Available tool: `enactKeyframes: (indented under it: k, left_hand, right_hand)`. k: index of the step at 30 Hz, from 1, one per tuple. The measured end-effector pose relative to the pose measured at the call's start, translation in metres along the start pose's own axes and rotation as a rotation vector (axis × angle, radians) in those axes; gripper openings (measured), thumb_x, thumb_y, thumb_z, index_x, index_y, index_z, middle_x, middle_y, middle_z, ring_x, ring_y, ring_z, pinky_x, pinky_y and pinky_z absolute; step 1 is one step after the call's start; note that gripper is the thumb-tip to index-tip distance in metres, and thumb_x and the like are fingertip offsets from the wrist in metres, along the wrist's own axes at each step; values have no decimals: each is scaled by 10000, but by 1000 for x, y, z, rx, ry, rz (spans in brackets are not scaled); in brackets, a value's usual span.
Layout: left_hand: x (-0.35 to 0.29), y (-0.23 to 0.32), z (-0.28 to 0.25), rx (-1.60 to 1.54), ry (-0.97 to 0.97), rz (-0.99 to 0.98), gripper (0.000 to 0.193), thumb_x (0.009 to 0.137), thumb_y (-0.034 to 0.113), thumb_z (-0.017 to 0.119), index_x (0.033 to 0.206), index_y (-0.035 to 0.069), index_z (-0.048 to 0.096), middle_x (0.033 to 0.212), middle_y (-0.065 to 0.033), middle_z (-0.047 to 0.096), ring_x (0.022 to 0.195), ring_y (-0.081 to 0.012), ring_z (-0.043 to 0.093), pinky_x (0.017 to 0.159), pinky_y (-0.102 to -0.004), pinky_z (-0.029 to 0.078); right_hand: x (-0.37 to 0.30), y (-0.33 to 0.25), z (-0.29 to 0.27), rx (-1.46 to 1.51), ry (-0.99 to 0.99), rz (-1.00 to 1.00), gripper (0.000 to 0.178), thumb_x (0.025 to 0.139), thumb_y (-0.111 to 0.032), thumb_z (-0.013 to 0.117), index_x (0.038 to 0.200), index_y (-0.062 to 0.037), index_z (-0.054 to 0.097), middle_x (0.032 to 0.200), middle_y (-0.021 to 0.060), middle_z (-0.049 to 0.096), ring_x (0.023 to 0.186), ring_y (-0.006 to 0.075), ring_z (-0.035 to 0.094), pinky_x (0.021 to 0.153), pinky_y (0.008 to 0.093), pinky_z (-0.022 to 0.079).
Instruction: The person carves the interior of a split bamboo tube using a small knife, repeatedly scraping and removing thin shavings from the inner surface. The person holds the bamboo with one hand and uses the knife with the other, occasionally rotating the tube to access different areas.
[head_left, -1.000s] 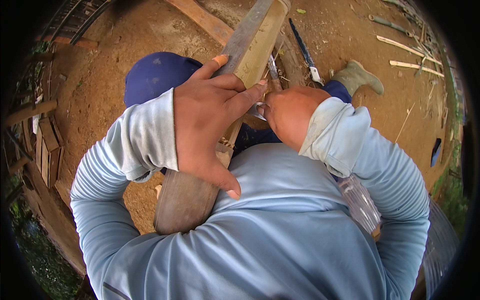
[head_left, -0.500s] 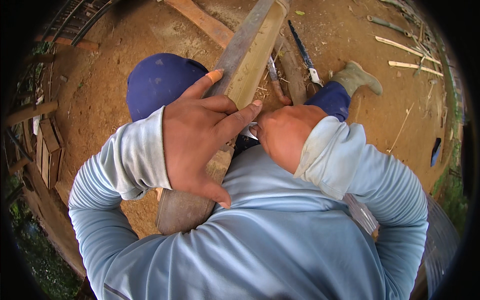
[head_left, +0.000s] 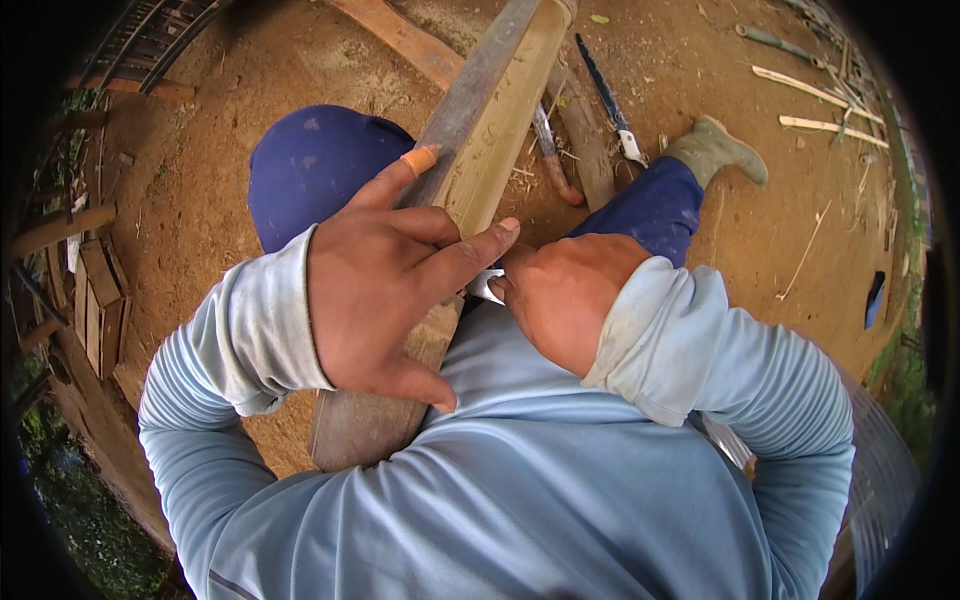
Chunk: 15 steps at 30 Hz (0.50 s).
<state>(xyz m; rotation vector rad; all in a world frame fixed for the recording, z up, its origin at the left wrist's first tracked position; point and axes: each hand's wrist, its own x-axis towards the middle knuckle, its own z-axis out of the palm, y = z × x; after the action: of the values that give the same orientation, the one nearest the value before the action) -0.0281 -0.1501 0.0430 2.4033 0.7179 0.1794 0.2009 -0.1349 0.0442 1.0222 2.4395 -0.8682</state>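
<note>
A long wooden beam (head_left: 507, 110), greyish on one side and pale yellow with shavings on the other, slants across my lap. My left hand (head_left: 385, 285) lies over its near part, fingers spread and thumb stretched out toward my body; an orange band wraps one fingertip. Close beside its index fingertip, my right hand (head_left: 570, 295) is closed, pinching a thin silvery flat piece (head_left: 487, 286) that looks like a blade. Most of that piece is hidden by my hands, so its full shape does not show.
On the dirt floor beyond my right hand lie a saw (head_left: 612, 105) with a white handle and a tool with a curved brown handle (head_left: 555, 165). Bamboo strips (head_left: 815, 95) lie at far right. Wooden crates (head_left: 98, 310) stand at left; a reddish plank (head_left: 400, 40) lies ahead.
My right hand has shifted a little toward my body with the silvery piece, more of which now shows. My left hand has slid slightly left and nearer. The beam stays nearly in place.
</note>
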Motion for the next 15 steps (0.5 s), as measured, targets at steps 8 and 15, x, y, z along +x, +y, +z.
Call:
enactKeyframes:
  k: [8, 15]
  left_hand:
    - [-1, -2, -4, -31, -31, 27, 1176, 650, 731, 750, 1450, -61, 408, 1062, -149, 710, 1066, -323, 661, 1158, -632, 161]
    - [-4, 3, -6, 102, 53, -69, 1365, 570, 758, 775, 1526, -58, 241, 1495, -257, 411, 1379, -412, 417, 1136, -679, 169]
  right_hand:
    - [3, 5, 6, 99, -5, -114, 320, 977, -270, 538, 896, 0, 688, 782, 215, 689, 764, 417, 682, 703, 500, 545]
    - [6, 20, -13, 56, -79, -96, 319, 997, -277, 520, 926, 9, 642, 793, 244, 664, 749, 441, 652, 702, 515, 517]
